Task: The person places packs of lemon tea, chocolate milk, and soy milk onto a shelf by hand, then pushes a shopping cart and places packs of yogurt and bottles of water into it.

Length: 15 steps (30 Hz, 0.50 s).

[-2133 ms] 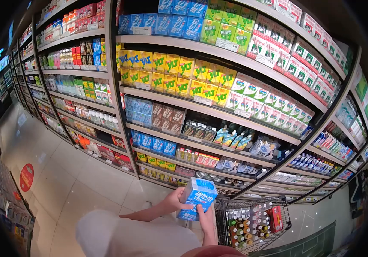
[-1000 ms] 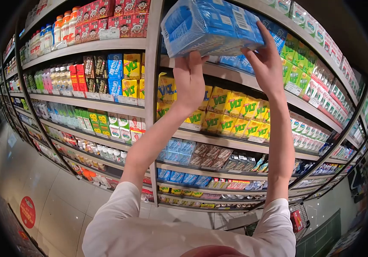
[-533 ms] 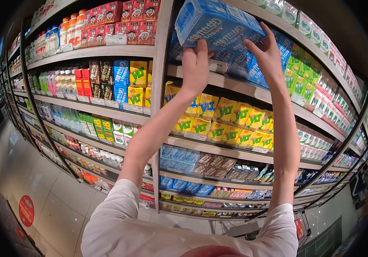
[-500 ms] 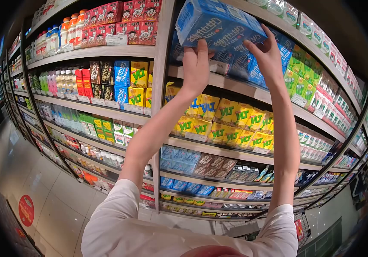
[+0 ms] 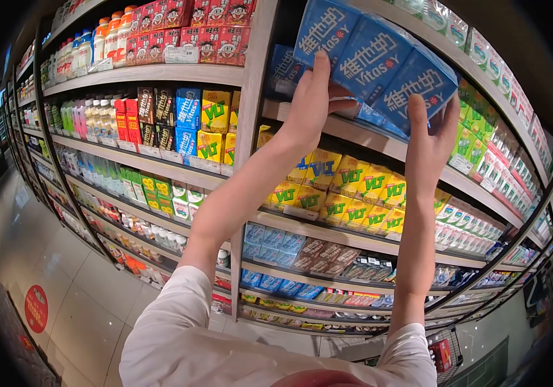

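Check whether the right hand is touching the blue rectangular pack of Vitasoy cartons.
Touching: in the head view, the right hand grips the blue rectangular pack, thumb laid across its printed front.

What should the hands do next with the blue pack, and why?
Probably raise the right hand a little to level the blue pack: its right end dips more steeply than the shelf edge, while the left hand supports the higher end. Similar blue cartons sit on that shelf, so a level pack might line up better.
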{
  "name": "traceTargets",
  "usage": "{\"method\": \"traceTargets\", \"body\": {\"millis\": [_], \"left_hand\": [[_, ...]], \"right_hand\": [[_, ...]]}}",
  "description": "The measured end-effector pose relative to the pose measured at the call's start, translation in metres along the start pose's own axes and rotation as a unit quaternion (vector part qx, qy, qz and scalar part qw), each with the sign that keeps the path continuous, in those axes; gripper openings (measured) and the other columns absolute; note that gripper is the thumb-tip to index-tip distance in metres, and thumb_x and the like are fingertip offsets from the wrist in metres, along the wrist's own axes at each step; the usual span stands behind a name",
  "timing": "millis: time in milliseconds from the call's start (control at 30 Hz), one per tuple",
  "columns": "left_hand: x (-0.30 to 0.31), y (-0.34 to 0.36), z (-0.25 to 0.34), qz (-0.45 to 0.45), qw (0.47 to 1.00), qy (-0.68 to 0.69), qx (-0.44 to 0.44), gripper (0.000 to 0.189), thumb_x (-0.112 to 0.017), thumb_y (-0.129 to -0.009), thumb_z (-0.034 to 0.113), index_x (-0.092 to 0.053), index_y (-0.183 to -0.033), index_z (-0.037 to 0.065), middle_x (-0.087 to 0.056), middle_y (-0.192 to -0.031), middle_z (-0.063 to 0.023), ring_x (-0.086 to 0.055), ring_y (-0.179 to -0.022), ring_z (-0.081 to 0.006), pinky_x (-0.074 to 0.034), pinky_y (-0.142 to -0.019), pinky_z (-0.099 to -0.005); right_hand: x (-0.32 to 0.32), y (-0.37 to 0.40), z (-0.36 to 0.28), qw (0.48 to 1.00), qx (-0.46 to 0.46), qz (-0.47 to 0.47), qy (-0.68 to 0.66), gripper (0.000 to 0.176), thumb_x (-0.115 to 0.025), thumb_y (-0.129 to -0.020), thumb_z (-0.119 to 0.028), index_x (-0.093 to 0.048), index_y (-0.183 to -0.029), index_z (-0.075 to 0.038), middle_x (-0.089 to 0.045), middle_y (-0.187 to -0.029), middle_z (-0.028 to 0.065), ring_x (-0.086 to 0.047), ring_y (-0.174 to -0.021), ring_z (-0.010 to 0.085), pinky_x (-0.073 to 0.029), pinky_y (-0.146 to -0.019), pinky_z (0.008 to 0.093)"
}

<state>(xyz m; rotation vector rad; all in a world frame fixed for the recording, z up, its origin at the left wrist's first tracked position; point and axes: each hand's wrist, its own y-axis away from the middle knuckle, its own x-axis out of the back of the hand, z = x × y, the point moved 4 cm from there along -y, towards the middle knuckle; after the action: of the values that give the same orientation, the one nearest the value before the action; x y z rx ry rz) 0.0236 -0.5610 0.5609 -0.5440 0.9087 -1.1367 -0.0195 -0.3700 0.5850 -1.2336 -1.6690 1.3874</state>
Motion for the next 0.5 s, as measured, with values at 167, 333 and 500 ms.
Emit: {"method": "traceTargets", "body": {"millis": [167, 333, 500], "left_hand": [[0.015, -0.025, -0.009, 0.093, 0.994, 0.020, 0.050, 0.056, -0.034, -0.114, 0.058, -0.061, -0.126, 0.010, -0.070, -0.115, -0.0055, -0.068, -0.107, -0.0181, -0.058, -0.094, -0.0388], [0.027, -0.032, -0.002, 0.106, 0.991, 0.001, 0.087, 0.061, -0.031, -0.112, 0.063, -0.059, -0.117, 0.009, -0.069, -0.107, -0.0046, -0.068, -0.098, -0.0162, -0.060, -0.086, -0.0329], [0.036, -0.042, 0.002, 0.116, 0.989, 0.039, 0.088, 0.049, -0.044, -0.113, 0.054, -0.056, -0.120, 0.007, -0.065, -0.121, -0.0099, -0.068, -0.110, -0.0199, -0.061, -0.088, -0.0327]], "right_hand": [[-0.018, -0.001, 0.012, 0.996, 0.028, -0.037, 0.079, 0.089, -0.081, -0.096, -0.027, -0.031, -0.163, 0.003, -0.055, -0.144, 0.0202, -0.064, -0.118, 0.0229, -0.058, -0.093, 0.0352], [-0.028, -0.023, 0.016, 0.992, 0.033, -0.044, 0.114, 0.092, -0.084, -0.092, -0.037, -0.040, -0.160, 0.006, -0.057, -0.141, 0.0210, -0.065, -0.115, 0.0231, -0.058, -0.088, 0.0338], [-0.049, -0.044, 0.028, 0.990, 0.066, -0.058, 0.112, 0.089, -0.085, -0.091, -0.041, -0.043, -0.157, 0.003, -0.060, -0.138, 0.0206, -0.066, -0.115, 0.0227, -0.059, -0.087, 0.0310]]}}
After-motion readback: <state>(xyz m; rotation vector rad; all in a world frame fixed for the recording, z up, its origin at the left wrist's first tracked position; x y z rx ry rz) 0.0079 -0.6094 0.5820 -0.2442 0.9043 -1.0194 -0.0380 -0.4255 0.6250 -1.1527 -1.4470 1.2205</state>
